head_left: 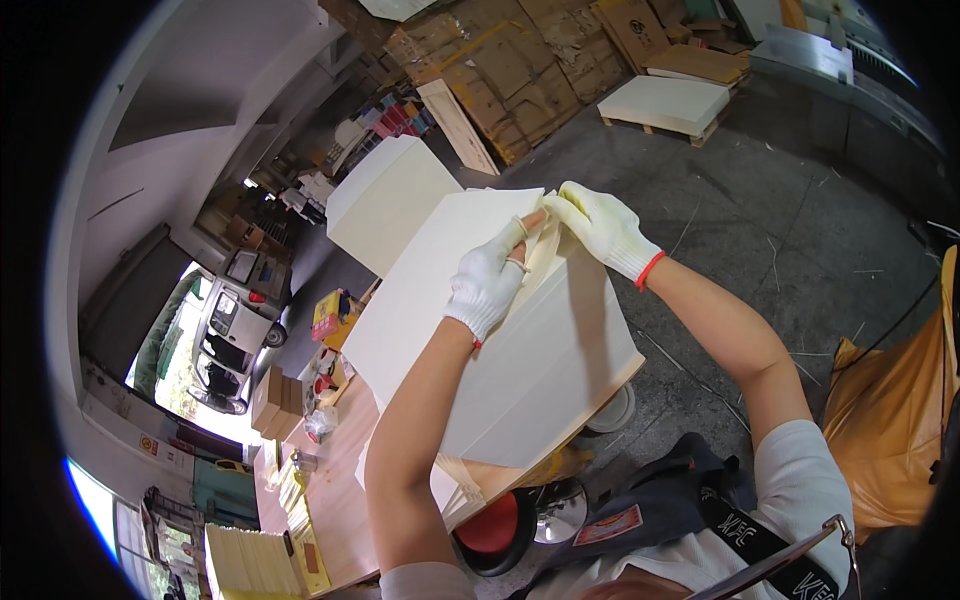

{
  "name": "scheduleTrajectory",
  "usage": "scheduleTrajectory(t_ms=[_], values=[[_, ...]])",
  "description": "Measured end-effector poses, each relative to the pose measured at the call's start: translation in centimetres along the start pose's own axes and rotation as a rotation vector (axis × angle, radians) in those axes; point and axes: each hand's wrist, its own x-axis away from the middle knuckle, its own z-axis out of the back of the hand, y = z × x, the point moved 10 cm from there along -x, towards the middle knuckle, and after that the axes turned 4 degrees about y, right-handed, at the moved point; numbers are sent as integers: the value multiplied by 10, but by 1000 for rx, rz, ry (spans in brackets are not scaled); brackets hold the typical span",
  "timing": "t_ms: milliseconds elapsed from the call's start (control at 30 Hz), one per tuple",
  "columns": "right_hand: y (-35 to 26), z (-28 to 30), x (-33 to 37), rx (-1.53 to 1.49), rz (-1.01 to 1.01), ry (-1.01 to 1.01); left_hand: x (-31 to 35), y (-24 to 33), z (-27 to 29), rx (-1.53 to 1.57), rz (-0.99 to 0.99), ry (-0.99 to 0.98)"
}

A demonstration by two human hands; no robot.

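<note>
A tall stack of large white card sheets [540, 370] stands on the table in front of me, and a few sheets at its top edge are lifted and curled. My left hand [490, 275], in a white knit glove with some bare fingertips, is closed on that raised edge. Beside it, at the stack's far right corner, my right hand [603, 228] pinches the sheets; its glove is white with a red cuff. The right fingertips are partly hidden behind the glove and the sheets.
The wooden table [345, 490] holds a pile of cream sheets [245, 560] and small brown boxes [272, 400]. Another white stack [395, 205] stands beyond. A low pallet of sheets [665, 105] and brown cardboard [500, 70] lie farther off. An orange sack [885, 430] is at right, a red stool [488, 525] below.
</note>
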Motion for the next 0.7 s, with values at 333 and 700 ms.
scheduleTrajectory(t_ms=[333, 700], values=[[3, 0, 0, 0, 31, 44, 2, 4, -7, -50, -23, -54], [-15, 16, 12, 571, 321, -111, 6, 7, -1, -57, -26, -29]])
